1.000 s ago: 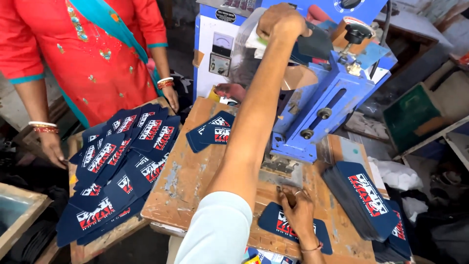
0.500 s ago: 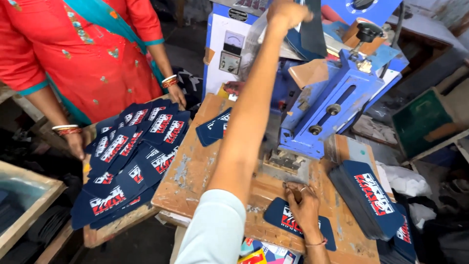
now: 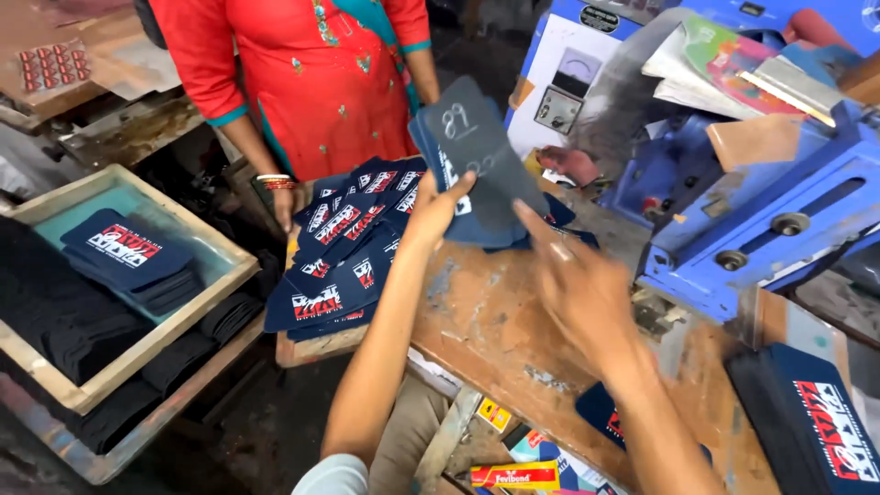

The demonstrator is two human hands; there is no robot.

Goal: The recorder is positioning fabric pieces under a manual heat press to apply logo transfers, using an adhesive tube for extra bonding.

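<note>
Over the wooden bench (image 3: 495, 321), my left hand (image 3: 438, 209) pinches a dark blue shoe insole (image 3: 477, 156) held upright, its underside toward me. My right hand (image 3: 577, 284) hovers open at four o'clock of it, blurred, touching nothing. Best to keep the grip firm at the lower edge, clear of the blue press (image 3: 761, 211).

A blue press machine (image 3: 761, 211) stands at the counter's (image 3: 495, 339) far right edge; a wooden tray (image 3: 128, 302) sits beside a person in red (image 3: 312, 82).

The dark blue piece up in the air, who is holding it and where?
The left hand holds the dark blue piece by its lower edge. The right hand is blurred, near its lower corner.
</note>
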